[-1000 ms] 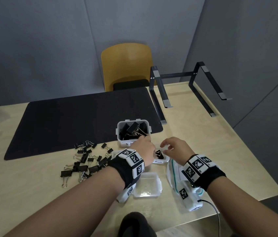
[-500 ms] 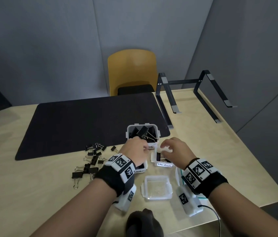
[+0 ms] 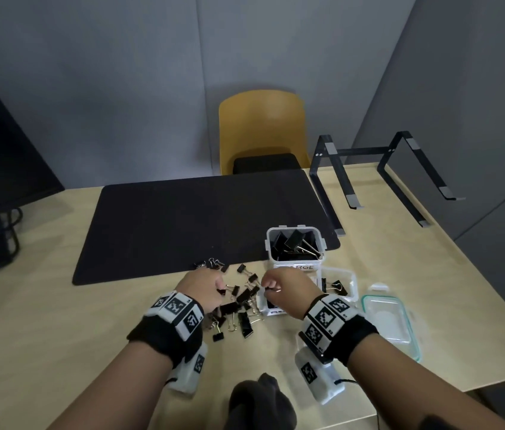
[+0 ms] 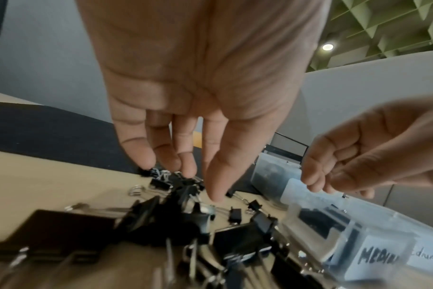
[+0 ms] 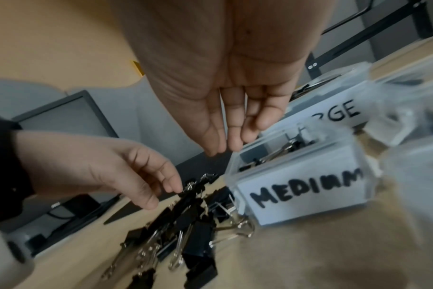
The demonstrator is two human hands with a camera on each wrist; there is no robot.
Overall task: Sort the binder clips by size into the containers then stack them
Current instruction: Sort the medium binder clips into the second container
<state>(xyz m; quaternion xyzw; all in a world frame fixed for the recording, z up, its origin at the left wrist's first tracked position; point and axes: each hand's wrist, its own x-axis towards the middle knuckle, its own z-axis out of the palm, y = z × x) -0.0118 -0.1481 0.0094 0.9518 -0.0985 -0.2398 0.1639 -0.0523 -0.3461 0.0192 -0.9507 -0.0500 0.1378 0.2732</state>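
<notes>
The left hand (image 3: pixel 204 288) hangs released over the clips (image 3: pixel 239 308) heaped left of the MEDIUM box (image 5: pixel 299 187); the right hand (image 3: pixel 288 290), loosely curled, grasps nothing. The tangled handles could drag up a wrong-sized clip.

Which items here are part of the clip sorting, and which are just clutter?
Part of the job:
- loose clips
- tub marked LARGE
- tub marked MEDIUM
- third clear tub
- clear lid
- left hand
- right hand

Just lying about:
- black mat
- laptop stand
- yellow chair
- monitor
</notes>
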